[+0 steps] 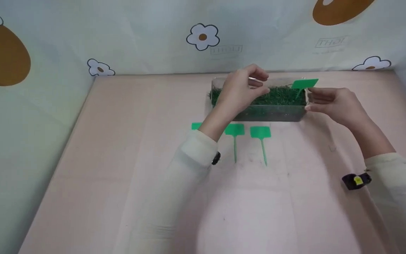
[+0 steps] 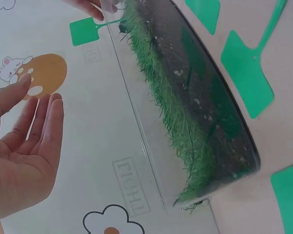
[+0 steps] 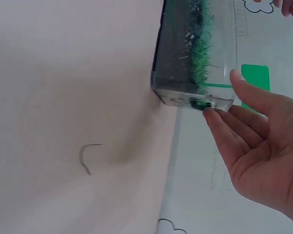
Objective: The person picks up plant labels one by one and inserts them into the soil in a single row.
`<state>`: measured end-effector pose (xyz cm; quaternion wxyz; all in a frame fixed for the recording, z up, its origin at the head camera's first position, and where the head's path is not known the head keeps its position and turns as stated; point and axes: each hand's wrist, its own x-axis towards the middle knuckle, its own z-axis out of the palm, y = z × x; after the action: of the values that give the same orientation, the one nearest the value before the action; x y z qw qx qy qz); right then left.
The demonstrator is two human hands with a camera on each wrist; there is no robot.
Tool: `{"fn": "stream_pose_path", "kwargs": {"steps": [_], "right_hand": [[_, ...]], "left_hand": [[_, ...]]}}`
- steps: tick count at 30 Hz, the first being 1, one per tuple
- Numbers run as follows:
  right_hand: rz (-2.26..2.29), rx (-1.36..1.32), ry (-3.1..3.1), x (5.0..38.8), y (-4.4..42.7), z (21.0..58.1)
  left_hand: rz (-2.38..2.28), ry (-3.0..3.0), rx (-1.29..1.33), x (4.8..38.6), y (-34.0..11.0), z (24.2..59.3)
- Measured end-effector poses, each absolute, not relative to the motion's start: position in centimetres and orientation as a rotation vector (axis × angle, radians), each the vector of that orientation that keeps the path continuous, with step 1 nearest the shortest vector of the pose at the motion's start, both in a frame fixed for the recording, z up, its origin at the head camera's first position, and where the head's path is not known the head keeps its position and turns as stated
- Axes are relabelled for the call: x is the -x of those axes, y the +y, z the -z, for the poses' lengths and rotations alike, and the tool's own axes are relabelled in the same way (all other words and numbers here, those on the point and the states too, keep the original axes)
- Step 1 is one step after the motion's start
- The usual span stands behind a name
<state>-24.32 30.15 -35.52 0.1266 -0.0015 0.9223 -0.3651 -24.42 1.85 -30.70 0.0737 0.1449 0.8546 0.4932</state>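
Observation:
A clear rectangular box (image 1: 270, 113) with green grass (image 1: 280, 95) over dark soil stands near the back wall. One green T-shaped plant label (image 1: 304, 84) stands tilted in the grass at its right end. My left hand (image 1: 238, 88) hovers above the box, fingers loosely bent, holding nothing; in the left wrist view it is apart from the box. My right hand (image 1: 340, 104) is at the box's right end. In the right wrist view, its fairly straight fingertips (image 3: 210, 113) touch the end wall and the thumb is near the rim.
Three more green labels lie on the pink table before the box: one on the right (image 1: 260, 132), one in the middle (image 1: 234, 129), and one on the left (image 1: 196, 125), partly hidden by my left arm. A thin dark strand (image 3: 81, 155) lies to the right.

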Motion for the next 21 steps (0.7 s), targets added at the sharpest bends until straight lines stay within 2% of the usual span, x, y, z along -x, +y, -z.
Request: {"fn": "stream_pose_path", "kwargs": {"steps": [11, 21], "right_hand": [[1.427, -0.128, 2.553, 24.4, 30.9, 36.7], [1.962, -0.285, 2.083, 25.1, 30.7, 37.8]], "left_hand": [[-1.544, 2.527, -0.439, 23.1, 0.5, 31.1], [-1.57, 2.475, -0.443, 22.2, 0.0, 31.4]]}}
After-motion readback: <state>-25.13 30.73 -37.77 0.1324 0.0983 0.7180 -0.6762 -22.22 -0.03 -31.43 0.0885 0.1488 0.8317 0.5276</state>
